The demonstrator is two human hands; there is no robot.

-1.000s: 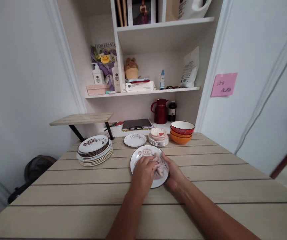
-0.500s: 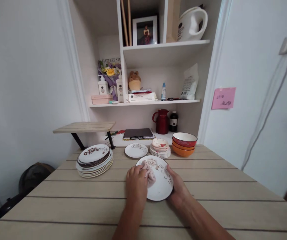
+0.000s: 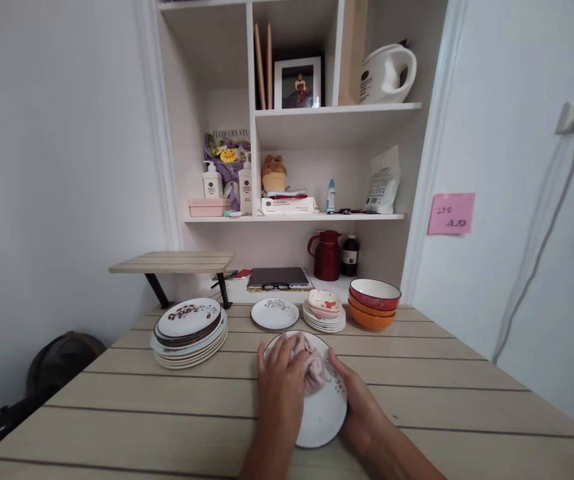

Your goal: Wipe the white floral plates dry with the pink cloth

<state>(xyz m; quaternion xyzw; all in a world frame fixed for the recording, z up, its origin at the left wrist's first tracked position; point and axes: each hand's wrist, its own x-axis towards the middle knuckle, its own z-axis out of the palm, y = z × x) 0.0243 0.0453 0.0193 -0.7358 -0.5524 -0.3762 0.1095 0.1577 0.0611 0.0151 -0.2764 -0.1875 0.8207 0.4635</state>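
Note:
Just above the table, a white plate (image 3: pixel 319 423) with a dark rim and brown floral pattern tilts toward me. My right hand (image 3: pixel 361 407) grips its right edge, thumb on the face and the other fingers hidden beneath. My left hand (image 3: pixel 281 383) is closed on a crumpled pale pink cloth (image 3: pixel 314 367), pressing it against the upper part of the plate. The cloth and hand cover much of the pattern. Beyond them lies a similar white plate (image 3: pixel 275 313) flat on the table.
At left stands a stack of plates (image 3: pixel 189 333) beside a small raised wooden shelf (image 3: pixel 174 262). Small dishes (image 3: pixel 325 313) and nested bowls (image 3: pixel 374 303) sit at the back right. Behind them are a laptop (image 3: pixel 279 277), a red jug (image 3: pixel 325 255) and a dark bottle (image 3: pixel 350 255).
The view has tilted up slightly, so everything sits lower. My left hand and the cloth have shifted right across the plate, covering more of the floral pattern. My right hand keeps its hold.

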